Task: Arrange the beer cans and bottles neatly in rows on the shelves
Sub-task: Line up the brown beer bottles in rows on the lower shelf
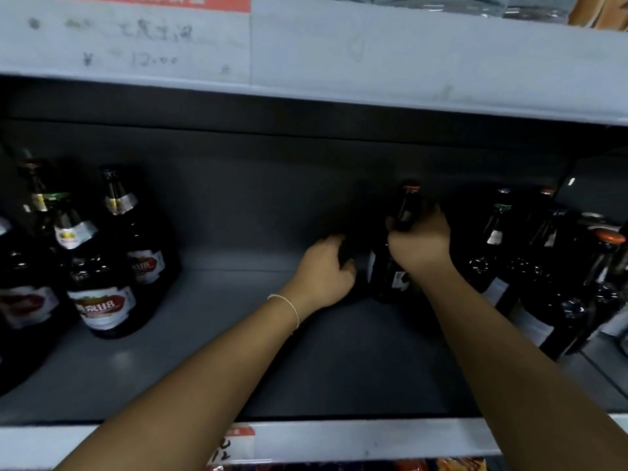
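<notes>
Right hand [419, 246] curled round the neck of a dark bottle [390, 266], which stands upright near the back of the shelf [204, 368], right of centre. Left hand [324, 270] reaches in beside it, fingers curled round something dark and low against the bottle's left side; too shadowed to tell what it is, possibly a second bottle or the same one's body. A thin bracelet [289, 305] sits on the left wrist.

Left of the shelf: a cluster of labelled bottles [102, 283], loosely grouped, not in a straight row. Right: a tighter group of dark bottles [543, 266], one with an orange cap [610, 236] at the front. The wide middle of the shelf lies between the two groups. A price label [234, 443] hangs on the front lip.

Risks, as judged: the grip sits high on the neck, so a sideways pull could tip the bottle rather than slide it. The right forearm passes just beside the right-hand group; a swing outward could knock those over. Glass on a hard shelf would likely break if toppled. Poor light at the back makes spacing hard to judge.
</notes>
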Motion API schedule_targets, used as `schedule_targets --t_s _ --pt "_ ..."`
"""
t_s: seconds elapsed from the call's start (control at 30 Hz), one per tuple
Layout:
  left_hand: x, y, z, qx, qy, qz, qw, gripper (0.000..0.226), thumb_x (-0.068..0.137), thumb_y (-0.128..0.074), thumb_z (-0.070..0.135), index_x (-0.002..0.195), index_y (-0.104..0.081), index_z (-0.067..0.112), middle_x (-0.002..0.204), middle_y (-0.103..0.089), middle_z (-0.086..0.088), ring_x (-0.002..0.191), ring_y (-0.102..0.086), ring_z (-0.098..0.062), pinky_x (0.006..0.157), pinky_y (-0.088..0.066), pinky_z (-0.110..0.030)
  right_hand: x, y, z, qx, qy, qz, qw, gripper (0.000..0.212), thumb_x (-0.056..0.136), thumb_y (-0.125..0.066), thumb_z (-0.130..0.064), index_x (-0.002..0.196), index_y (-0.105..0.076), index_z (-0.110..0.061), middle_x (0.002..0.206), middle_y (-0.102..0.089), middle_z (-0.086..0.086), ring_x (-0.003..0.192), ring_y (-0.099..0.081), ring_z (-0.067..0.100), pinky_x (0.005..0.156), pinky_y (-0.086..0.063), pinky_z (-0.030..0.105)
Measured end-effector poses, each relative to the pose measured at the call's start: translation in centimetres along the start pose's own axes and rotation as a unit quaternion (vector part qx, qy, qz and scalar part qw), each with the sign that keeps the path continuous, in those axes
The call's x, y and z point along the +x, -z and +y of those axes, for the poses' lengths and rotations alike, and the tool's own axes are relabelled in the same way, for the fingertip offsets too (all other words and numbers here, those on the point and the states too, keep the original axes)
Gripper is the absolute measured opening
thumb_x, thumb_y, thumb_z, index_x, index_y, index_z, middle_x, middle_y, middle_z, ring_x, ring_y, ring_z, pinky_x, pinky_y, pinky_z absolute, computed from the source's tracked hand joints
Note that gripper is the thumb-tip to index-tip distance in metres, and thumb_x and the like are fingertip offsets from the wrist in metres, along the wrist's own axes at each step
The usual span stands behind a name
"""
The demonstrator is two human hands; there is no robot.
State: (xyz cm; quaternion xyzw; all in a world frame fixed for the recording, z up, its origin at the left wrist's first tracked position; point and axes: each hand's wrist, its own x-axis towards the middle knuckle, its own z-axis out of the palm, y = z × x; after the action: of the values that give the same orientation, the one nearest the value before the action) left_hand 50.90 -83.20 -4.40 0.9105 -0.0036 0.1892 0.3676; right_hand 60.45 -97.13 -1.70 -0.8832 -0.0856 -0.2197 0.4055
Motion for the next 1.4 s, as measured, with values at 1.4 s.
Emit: schedule_targets --t_s 1.4 --pt "-14.8 18.8 -11.7 -0.327 0.073 0.011 0.942 0.048 0.061 -0.088 0.015 0.105 -0.069 0.015 0.1 -0.074 -0.006 0.097 -0.071 -0.022 0.094 -0.053 -0.048 -18.8 -5.7 -22.0 0.316 0.081 -0.278 0.904 0.01 0.086 -0.076 -0.01 0.093 -0.069 -0.007 0.089 -0.076 0.01 0.087 -0.074 0.03 0.078 -0.061 0.041"
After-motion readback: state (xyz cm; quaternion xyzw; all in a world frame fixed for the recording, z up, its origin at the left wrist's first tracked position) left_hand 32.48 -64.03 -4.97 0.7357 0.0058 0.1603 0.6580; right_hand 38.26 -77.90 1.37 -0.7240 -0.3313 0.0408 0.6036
